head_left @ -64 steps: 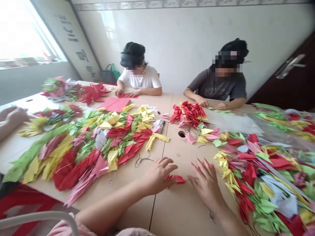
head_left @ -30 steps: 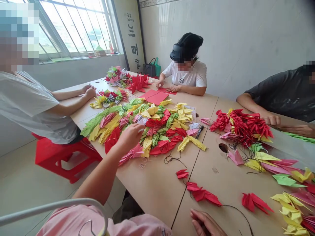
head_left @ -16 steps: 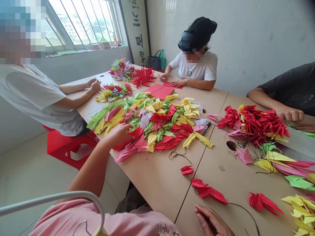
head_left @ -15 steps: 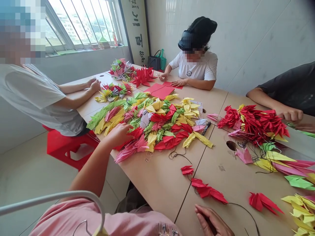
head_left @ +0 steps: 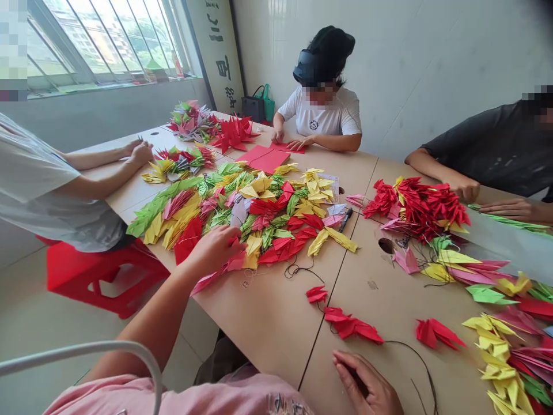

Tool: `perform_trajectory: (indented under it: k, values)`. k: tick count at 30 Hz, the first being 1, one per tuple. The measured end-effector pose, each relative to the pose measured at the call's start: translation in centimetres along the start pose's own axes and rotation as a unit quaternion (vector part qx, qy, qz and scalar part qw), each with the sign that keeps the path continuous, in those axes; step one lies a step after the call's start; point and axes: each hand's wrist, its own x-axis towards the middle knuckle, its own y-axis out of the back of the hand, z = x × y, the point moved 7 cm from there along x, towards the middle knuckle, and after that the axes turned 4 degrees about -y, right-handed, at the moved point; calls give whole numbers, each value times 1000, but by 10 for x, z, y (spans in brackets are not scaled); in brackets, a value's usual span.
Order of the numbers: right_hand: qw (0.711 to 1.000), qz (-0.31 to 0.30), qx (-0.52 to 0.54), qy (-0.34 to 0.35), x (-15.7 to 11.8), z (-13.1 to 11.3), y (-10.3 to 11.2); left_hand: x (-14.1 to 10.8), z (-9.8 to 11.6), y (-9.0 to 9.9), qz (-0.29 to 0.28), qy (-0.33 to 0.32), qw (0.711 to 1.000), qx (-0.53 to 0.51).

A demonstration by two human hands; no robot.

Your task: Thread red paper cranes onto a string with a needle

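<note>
Viewed from the head camera, the work surface is a tan table (head_left: 268, 340) of butted sections, joined along a seam (head_left: 308, 357). The left hand (head_left: 211, 249) rests on the near edge of a large heap of strung origami cranes (head_left: 268, 230), fingers curved over the red and pink cranes; whether it grips any cannot be determined. The right hand (head_left: 365, 381) lies at the near table edge, fingers drawn narrowly together; whether it holds anything cannot be determined. A dark thread (head_left: 415, 357) runs just beyond it, linking a short row of red paper cranes (head_left: 352, 325) spaced along the bare tabletop.

A black marker (head_left: 345, 219) lies beside the heap, near a round hole (head_left: 386, 245) in the table. Further right, a dense cluster of red cranes (head_left: 417, 207) sits beside mixed yellow, pink and green cranes (head_left: 496, 328). Across the table, a co-worker in a white T-shirt (head_left: 319, 115) has both hands on red paper sheets (head_left: 263, 158). A co-worker in a dark T-shirt (head_left: 488, 144) has one hand at the red cluster. A third co-worker's hands (head_left: 140, 153) rest near a smaller bunch of cranes (head_left: 177, 164).
</note>
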Motion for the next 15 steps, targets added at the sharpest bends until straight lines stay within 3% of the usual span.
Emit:
perform_trajectory:
  k: [3,7,11,15]
  values:
    - [1000,-3,4,1,1,-3,0,-2,18,-16,-29,-39,999,-6]
    - [1000,-2,-5,25,4,-7,2,3,26,-25,-31,-40,999,4]
    - [997,-29,-26,60,8,-13,2,18,40,-27,-19,-46,999,12]
    - [998,-30,-26,48,9,-13,2,41,57,-44,-62,-61,996,15]
